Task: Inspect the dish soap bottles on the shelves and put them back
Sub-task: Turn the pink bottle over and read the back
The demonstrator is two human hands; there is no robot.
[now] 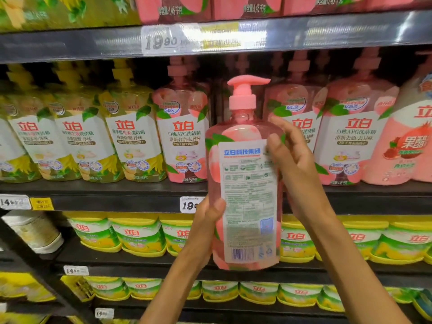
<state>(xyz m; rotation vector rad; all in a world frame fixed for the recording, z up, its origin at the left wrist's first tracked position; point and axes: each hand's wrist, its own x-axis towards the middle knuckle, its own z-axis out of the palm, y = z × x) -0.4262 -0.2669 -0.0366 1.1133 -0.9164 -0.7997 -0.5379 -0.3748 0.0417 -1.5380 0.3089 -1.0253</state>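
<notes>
Head view: pink peach dish soap bottle point(243, 183) was upright, back label out, before its shelf gap point(219, 94). Left hand point(208, 220) gripped the lower side; right hand point(292, 155) clasped the shoulder, nearer the gap.

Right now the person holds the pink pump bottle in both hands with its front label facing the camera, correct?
Not quite. The head view shows the pink pump bottle held by the left hand and right hand, but its back label, with fine print and barcode, faces the camera.

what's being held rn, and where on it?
Pink pump bottle: left hand grips its lower left side, right hand holds its upper right side.
</notes>
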